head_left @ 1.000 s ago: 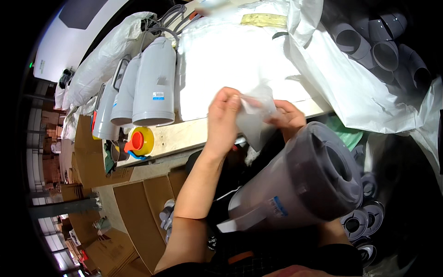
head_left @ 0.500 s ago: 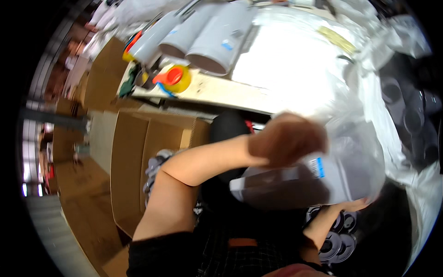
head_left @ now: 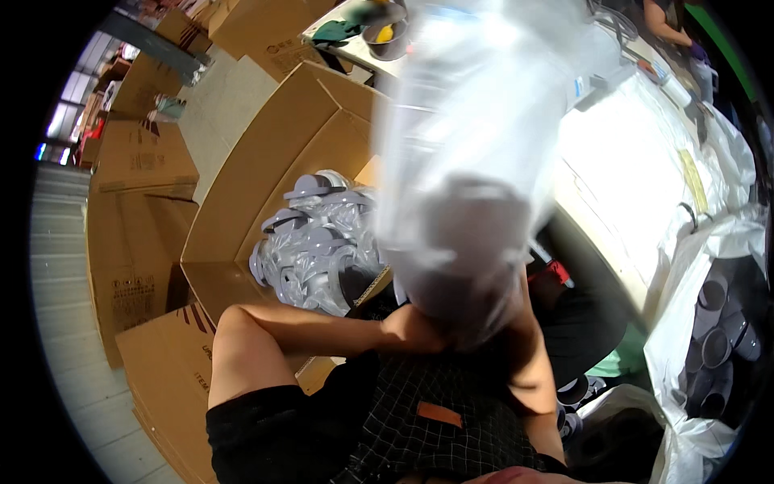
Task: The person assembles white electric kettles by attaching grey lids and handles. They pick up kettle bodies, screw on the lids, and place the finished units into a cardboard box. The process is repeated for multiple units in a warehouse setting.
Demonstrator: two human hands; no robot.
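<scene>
Before me a large grey plastic cylinder [head_left: 476,226] stands tilted up from my lap, inside a clear plastic bag [head_left: 484,105]. Motion smears both, and the bag reaches up past the top of the view. My left hand [head_left: 413,329] is closed against the lower left of the bagged cylinder, its fingertips hidden. On the lower right side my right hand [head_left: 518,310] grips it too, blurred and largely covered by the cylinder.
An open carton [head_left: 234,185] at my left holds several grey plastic parts [head_left: 318,238] in clear wrap. The white-covered bench [head_left: 621,177] lies ahead right. Grey cups [head_left: 716,347] fill a white sack [head_left: 669,355] at right. Another person's arm [head_left: 665,28] shows far right.
The cylinder has swung from lying sideways on my right to pointing up and away in front of me. My left hand has come down to its near end. The view has turned left.
</scene>
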